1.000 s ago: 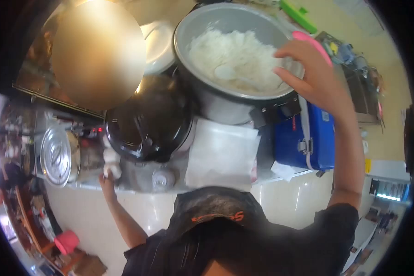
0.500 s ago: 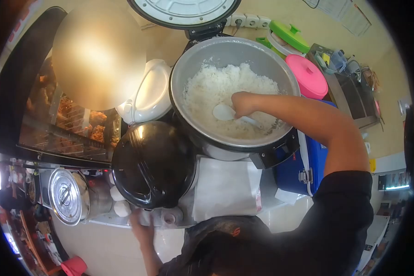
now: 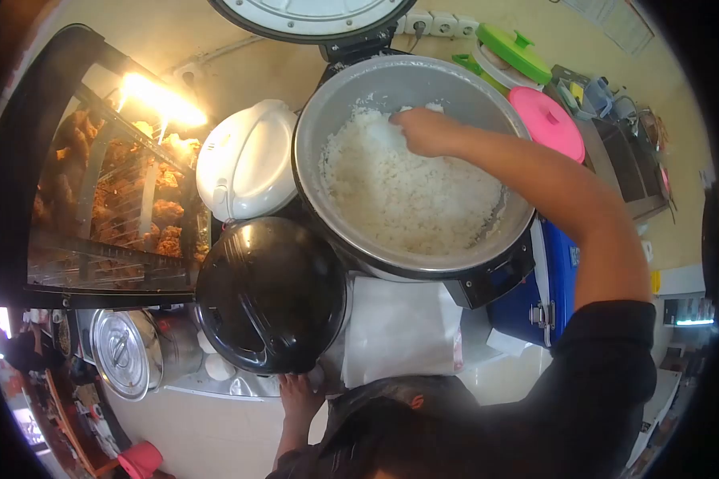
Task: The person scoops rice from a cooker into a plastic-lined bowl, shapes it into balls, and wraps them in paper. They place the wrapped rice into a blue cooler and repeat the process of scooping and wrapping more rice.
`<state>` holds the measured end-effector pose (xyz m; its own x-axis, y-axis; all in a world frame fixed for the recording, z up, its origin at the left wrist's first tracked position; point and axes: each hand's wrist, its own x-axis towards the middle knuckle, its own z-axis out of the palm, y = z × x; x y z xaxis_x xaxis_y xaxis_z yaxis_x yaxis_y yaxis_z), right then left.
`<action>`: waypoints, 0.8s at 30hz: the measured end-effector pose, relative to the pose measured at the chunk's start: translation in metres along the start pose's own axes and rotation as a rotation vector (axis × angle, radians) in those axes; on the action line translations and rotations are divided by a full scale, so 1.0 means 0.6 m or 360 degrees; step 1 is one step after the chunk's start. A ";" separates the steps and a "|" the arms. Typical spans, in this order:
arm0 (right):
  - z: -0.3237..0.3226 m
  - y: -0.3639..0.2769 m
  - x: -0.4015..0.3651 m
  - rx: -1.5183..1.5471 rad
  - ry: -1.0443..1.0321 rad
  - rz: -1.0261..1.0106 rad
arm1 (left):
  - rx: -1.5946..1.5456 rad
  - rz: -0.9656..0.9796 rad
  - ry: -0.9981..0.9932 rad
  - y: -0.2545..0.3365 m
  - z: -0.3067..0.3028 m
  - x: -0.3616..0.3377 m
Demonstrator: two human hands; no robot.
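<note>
Inside the big rice cooker (image 3: 414,263), my right hand (image 3: 426,132) is closed on the handle of a white rice paddle (image 3: 390,136). The paddle's blade is pressed into the heaped white rice (image 3: 415,195) toward the back wall of the pot. My left hand (image 3: 299,397) is at the counter's front edge, just below a black domed lid (image 3: 272,295). Its fingers close over a small, light, round container (image 3: 317,376), most of which they hide. White paper sheets (image 3: 401,327) lie to the right of that hand.
A lit glass case with fried food (image 3: 120,191) stands at the left, beside a white lidded container (image 3: 248,164). A lidded steel pot (image 3: 124,351) sits at front left. On the right are a blue cooler box (image 3: 527,311) and a pink lid (image 3: 547,124).
My right hand has moved the paddle up and toward the back of the pot, into the rice. My left hand has moved right, onto the small container. The view has shifted slightly.
</note>
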<state>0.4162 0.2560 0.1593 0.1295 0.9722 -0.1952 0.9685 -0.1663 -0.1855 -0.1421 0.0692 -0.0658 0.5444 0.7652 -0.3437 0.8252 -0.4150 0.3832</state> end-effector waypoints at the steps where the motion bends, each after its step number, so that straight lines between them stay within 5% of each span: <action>1: 0.008 -0.007 0.011 0.0090 -0.0008 -0.0045 | -0.0004 -0.0003 0.0006 0.000 -0.001 0.003; 7: 0.084 0.000 0.069 0.0708 -0.0035 -0.0393 | -0.0293 -0.0136 0.0054 -0.006 0.011 -0.030; 12: 0.082 -0.022 0.037 0.1058 -0.0541 -0.0063 | -0.1862 -0.0514 -0.0132 0.054 -0.111 -0.095; 15: 0.060 -0.050 0.007 0.1166 -0.0635 -0.0135 | -0.2091 -0.0244 -0.0117 0.153 -0.295 -0.102; 20: 0.004 -0.044 -0.017 0.1059 -0.0778 -0.0187 | -0.2697 0.0276 0.0127 0.214 -0.397 -0.072; 21: -0.015 -0.033 -0.025 0.1052 -0.0792 -0.0196 | -0.2599 0.0513 0.0336 0.252 -0.423 -0.040; 24: -0.093 -0.006 -0.055 0.1043 -0.0845 -0.0267 | -0.2272 0.0499 0.0527 0.336 -0.490 0.056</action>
<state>0.4206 0.2340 0.2202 -0.2791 0.8137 -0.5098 0.6265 -0.2481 -0.7389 -0.0014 0.1561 0.2522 0.4477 0.8934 0.0386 -0.2598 0.0886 0.9616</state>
